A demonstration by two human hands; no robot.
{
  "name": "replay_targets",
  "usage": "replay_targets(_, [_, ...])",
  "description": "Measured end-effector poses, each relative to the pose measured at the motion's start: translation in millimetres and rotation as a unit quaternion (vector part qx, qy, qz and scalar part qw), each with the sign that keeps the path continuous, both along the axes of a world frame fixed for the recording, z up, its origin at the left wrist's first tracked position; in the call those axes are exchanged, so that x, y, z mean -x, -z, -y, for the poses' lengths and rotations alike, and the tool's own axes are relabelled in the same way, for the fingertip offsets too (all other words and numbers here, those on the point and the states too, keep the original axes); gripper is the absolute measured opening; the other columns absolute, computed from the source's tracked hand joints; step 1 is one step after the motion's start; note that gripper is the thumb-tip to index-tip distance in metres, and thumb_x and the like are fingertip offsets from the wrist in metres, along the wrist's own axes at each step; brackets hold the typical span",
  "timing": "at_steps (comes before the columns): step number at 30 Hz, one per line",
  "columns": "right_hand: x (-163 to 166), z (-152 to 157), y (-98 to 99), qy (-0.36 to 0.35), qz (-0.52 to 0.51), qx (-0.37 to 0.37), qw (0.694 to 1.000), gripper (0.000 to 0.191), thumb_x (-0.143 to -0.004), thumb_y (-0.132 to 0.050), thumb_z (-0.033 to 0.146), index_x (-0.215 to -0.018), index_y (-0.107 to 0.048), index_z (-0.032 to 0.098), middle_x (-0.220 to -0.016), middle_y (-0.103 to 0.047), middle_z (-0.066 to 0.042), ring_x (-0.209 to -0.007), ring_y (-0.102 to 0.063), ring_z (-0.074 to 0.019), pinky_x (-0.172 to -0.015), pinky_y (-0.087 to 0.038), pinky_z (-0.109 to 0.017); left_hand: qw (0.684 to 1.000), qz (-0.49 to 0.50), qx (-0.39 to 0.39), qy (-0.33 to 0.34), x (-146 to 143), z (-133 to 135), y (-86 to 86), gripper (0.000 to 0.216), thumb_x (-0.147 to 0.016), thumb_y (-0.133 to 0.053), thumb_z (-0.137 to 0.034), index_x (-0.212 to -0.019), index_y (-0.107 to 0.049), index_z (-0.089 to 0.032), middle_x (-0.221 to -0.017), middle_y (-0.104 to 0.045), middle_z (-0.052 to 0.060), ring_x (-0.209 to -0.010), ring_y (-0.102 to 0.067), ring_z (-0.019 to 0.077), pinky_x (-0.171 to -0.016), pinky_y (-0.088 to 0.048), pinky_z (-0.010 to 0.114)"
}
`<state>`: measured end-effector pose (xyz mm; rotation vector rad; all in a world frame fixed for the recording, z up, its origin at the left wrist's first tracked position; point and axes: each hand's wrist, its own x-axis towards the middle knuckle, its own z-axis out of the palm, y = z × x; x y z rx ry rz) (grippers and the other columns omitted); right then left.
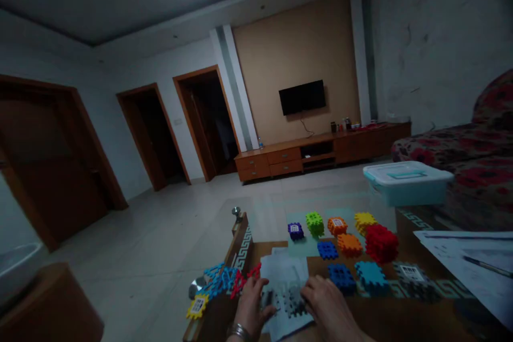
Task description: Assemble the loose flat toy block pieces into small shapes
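Both my hands rest at the near edge of a glass-topped wooden table (404, 320). My left hand (251, 302) and my right hand (325, 299) hold a flat piece of grey interlocking plastic tiles (289, 302) between them, over a white sheet of paper (285, 272). Left of my left hand lies a loose chain of blue, red and yellow tiles (218, 284). Beyond my hands stand tile cubes: purple (295, 231), green (315, 223), orange (337, 225), yellow (364, 220), red (381, 243), blue (341, 277) and teal (371, 275).
A white and teal lidded plastic box (406, 183) sits at the table's far right. Papers with a pen (476, 267) lie on the right. A floral sofa (473, 149) stands behind, a TV and low wooden cabinet (320, 152) along the far wall.
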<state>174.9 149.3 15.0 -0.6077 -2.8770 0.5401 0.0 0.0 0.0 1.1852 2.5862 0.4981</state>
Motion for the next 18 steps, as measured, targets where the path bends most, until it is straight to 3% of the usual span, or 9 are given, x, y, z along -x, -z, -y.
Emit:
replay_targets(3, [2.3,-2.6,19.9,-0.026,-0.013,0.019,0.999,0.034,-0.075,-0.067,0.010,-0.105,-0.072,0.025,-0.122,-0.067,-0.008,-0.115,-0.057,-0.0285,-0.093,-0.041,-0.037,1.000,-0.005,0.030,-0.004,-8.9,-3.5,5.9,0.075,-0.059,-0.076,-0.027,-0.131,-0.056,-0.021,-0.136,-0.053,0.010,-0.130,-0.047,0.0277,-0.105,-0.037,0.031])
replay_targets(7, [9.0,-13.7,43.0,-0.063,-0.036,0.058,0.996,0.071,-0.065,-0.073,0.011,-0.132,-0.058,0.028,-0.150,-0.047,-0.009,-0.134,-0.042,-0.0281,-0.108,-0.031,-0.037,0.998,-0.015,0.058,0.007,-14.7,-9.7,9.9,0.084,-0.057,-0.071,-0.018,-0.138,-0.050,-0.029,-0.139,-0.053,0.005,-0.132,-0.043,0.0250,-0.107,-0.034,0.032])
replay_targets(13, [13.4,-21.4,33.4,-0.112,-0.015,0.112,0.987,0.068,-0.066,-0.069,0.013,-0.132,-0.059,0.026,-0.127,-0.063,-0.007,-0.118,-0.052,-0.0267,-0.099,-0.036,-0.036,0.998,-0.016,0.060,0.031,-18.8,-13.1,8.5,0.082,-0.062,-0.062,-0.016,-0.142,-0.045,-0.019,-0.139,-0.052,0.010,-0.130,-0.044,0.0261,-0.110,-0.031,0.030])
replay_targets(18, [15.5,-22.0,32.3,-0.125,-0.002,0.093,0.988,0.074,-0.065,-0.064,0.013,-0.138,-0.053,0.022,-0.130,-0.059,-0.011,-0.119,-0.049,-0.0296,-0.099,-0.035,-0.040,0.997,-0.011,0.068,0.045,-24.5,-11.0,3.3,0.074,-0.066,-0.059,-0.017,-0.139,-0.048,-0.026,-0.142,-0.052,0.005,-0.133,-0.041,0.0243,-0.110,-0.032,0.034])
